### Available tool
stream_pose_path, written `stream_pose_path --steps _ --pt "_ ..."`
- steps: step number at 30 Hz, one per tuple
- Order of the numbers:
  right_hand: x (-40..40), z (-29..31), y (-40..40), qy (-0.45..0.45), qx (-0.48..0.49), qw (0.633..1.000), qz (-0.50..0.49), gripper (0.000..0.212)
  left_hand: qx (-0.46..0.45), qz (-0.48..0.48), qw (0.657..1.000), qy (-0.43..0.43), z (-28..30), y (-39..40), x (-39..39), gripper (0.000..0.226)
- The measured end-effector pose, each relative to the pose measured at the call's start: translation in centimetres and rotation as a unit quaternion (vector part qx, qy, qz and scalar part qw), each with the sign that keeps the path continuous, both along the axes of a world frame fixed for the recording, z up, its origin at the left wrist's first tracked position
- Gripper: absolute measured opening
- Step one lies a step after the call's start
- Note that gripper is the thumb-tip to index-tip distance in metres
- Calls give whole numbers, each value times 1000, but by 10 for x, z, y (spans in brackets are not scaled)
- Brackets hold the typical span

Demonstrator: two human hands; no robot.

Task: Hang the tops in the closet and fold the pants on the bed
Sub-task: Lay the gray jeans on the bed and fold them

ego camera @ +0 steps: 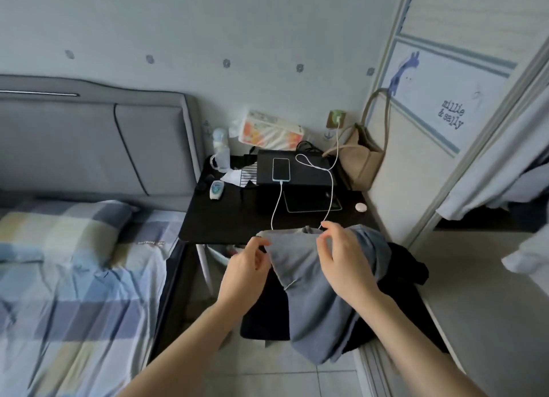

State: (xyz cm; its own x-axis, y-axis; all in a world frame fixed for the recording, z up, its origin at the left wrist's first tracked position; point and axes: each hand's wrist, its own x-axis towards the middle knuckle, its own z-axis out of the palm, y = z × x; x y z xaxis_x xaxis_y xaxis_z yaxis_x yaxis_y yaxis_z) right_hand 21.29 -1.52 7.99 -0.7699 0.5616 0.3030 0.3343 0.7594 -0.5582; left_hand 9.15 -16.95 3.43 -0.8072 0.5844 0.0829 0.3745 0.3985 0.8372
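Grey garment (300, 266): hanging over dark clothes (407, 280) beside the black table (237, 218), between bed (74, 277) and closet door (445, 105). Left hand (246, 269) is pinching its upper edge; right hand (344, 257) is pinching the edge nearby. Phone (281, 169) is charging on the table.

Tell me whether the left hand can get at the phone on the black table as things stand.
Probably yes: the phone lies face up on top, nothing over it, but the left hand grips the grey garment and must let go first.
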Motion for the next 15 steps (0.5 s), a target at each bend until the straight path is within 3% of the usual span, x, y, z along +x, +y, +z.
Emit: stream_pose_path --steps 9,12,15 --pt "-29 -47 34 -60 -25 997 -30 35 -72 13 991 -113 -47 27 -49 14" --pt "-40 -61 79 -108 14 992 -63 34 -79 35 985 -147 -58 58 -61 21" --pt "-53 -75 128 -186 89 977 -62 35 -85 122 978 -145 -64 87 -71 25"
